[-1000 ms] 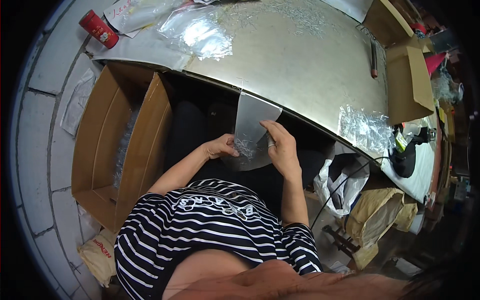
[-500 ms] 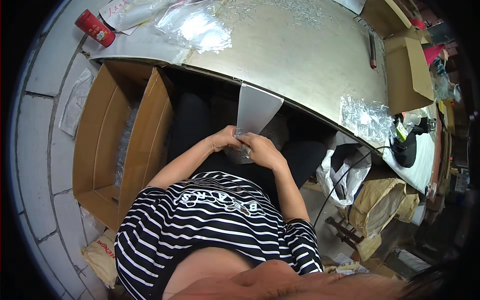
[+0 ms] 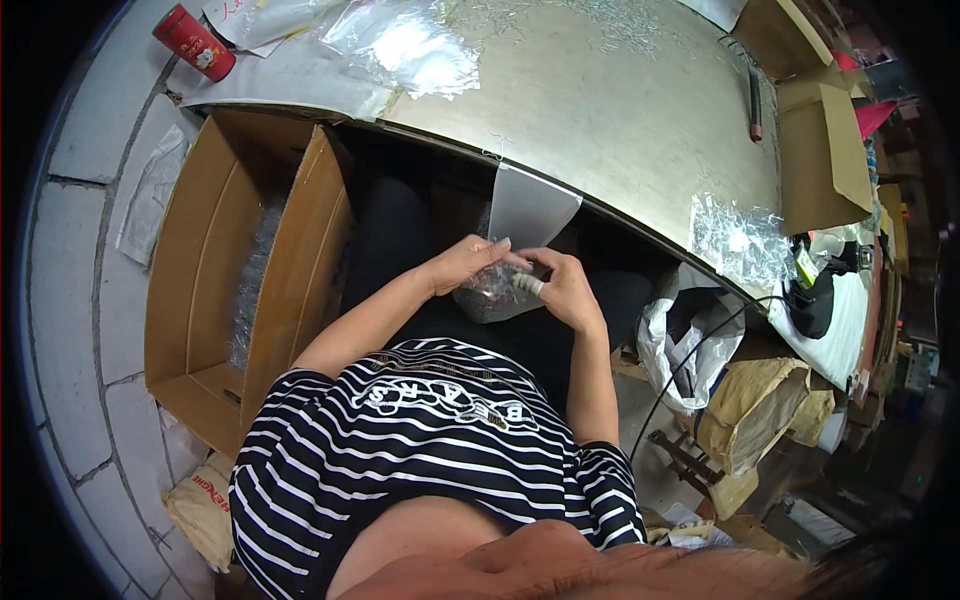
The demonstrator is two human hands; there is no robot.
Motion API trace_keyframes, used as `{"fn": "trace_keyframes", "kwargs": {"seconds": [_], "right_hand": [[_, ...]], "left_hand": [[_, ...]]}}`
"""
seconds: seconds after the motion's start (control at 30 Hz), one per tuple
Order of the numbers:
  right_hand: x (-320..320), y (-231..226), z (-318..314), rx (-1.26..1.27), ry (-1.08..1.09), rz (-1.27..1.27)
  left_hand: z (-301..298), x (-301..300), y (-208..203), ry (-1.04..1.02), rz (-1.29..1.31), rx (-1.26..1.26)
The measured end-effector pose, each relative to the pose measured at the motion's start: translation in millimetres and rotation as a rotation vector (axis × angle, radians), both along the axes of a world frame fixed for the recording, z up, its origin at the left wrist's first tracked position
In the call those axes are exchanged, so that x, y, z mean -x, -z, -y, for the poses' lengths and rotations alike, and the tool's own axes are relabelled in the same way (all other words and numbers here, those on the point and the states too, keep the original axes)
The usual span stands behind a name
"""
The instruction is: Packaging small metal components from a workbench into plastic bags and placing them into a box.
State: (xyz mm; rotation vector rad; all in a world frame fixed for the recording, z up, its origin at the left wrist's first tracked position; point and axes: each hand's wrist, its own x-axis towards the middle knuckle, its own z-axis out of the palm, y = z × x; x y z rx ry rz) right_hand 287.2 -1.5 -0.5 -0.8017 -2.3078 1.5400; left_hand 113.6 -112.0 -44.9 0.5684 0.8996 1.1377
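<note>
My left hand (image 3: 468,263) and my right hand (image 3: 565,288) meet above my lap, fingertips close together. Both have bent, closed fingers; whatever is pinched between them is too small to make out. Pale tape wraps a finger of the right hand. Just under the hands sits a clear plastic bag (image 3: 487,302), its contents blurred. Behind them a pale translucent sheet (image 3: 535,205) hangs down from the table's front edge, by a bent thin wire (image 3: 494,154).
The metal-topped table (image 3: 600,130) carries small wire pieces (image 3: 630,30) and clear plastic (image 3: 738,240). On my left stands an open cardboard box (image 3: 285,270); a red canister (image 3: 195,43) is beyond it. A white bag (image 3: 685,345) and a black cable (image 3: 690,355) are at right.
My hands have parted slightly, the right one shifting rightward, and more of the clear bag shows below them. The view has shifted a little.
</note>
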Motion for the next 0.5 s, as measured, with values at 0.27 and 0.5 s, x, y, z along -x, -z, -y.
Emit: {"fn": "trace_keyframes", "kwargs": {"seconds": [0.27,0.5], "right_hand": [[24,-25,6,-0.045,0.054,-0.069],[59,-46,-10,-0.017,0.046,-0.109]], "left_hand": [[13,16,-9,-0.261,0.104,0.002],[17,22,-13,-0.303,-0.073,-0.011]]}}
